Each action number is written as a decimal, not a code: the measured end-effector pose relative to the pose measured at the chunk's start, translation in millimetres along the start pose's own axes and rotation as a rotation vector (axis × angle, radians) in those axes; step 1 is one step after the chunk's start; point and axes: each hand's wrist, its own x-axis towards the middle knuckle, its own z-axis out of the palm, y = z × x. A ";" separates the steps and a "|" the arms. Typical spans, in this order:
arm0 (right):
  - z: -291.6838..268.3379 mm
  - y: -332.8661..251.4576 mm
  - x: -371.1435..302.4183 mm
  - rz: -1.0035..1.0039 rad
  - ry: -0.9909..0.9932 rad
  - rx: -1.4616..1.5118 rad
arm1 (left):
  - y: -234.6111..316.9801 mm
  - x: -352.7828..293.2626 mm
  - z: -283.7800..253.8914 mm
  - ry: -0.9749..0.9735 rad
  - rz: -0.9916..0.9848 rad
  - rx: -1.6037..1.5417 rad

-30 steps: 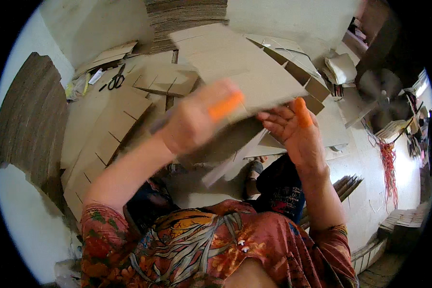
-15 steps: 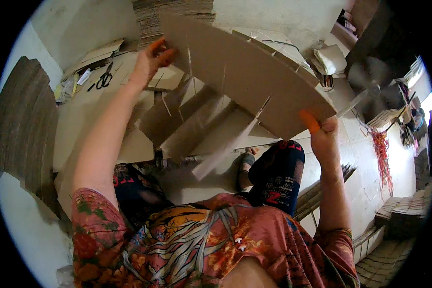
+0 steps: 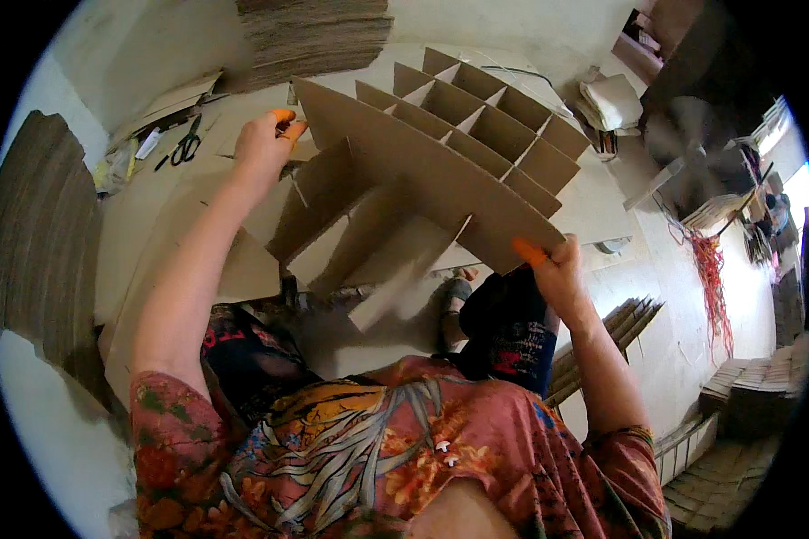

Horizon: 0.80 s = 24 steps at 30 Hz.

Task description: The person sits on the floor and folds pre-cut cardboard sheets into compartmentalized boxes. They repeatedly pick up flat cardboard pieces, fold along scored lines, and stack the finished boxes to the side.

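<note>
- A pale plastered wall (image 3: 467, 22) rises behind a flat, pale worktop (image 3: 144, 216).
- Black-handled scissors (image 3: 190, 143) lie there, apart from the hands, perhaps to leave space.
- The left hand (image 3: 262, 148), wearing orange finger covers (image 3: 284, 115), is at one end of a long tan cardboard panel (image 3: 431, 180); whether it clamps, one cannot tell.
- The panel slants between both hands, probably supported endwise for straightness.
- Behind it sits a brown cardboard grid (image 3: 502, 135).
- The right hand (image 3: 559, 269) pinches the panel's right end.
</note>
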 end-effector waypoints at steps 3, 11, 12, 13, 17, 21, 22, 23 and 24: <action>1.8 -11.3 -7.4 -0.035 0.001 0.042 | 71.8 -61.6 -14.8 -0.211 0.219 -0.186; 1.0 -20.7 -11.1 -0.112 0.018 0.061 | 124.6 -135.8 1.3 -0.512 0.476 0.117; -1.9 -25.0 -9.1 -0.072 0.024 0.084 | 124.4 -135.2 1.7 -0.508 0.475 0.126; -2.6 -22.4 -11.0 -0.060 0.021 0.037 | 124.4 -135.3 4.8 -0.510 0.464 0.087; 2.5 -16.7 -24.4 -0.023 -0.038 0.022 | 124.2 -139.6 9.9 -0.540 0.431 0.008; -7.5 -4.8 -21.3 -0.067 -0.052 0.123 | 131.2 -126.6 -8.5 -0.370 0.513 -0.089; -11.6 -14.6 -20.7 -0.120 -0.076 0.130 | 128.1 -119.9 -14.7 -0.245 0.512 -0.062; -17.9 -25.6 -19.3 -0.171 -0.093 0.133 | 128.1 -110.6 -21.4 -0.148 0.557 -0.015; -24.2 -43.1 -18.6 -0.235 -0.044 0.066 | 125.2 -104.1 -21.5 -0.185 0.472 0.014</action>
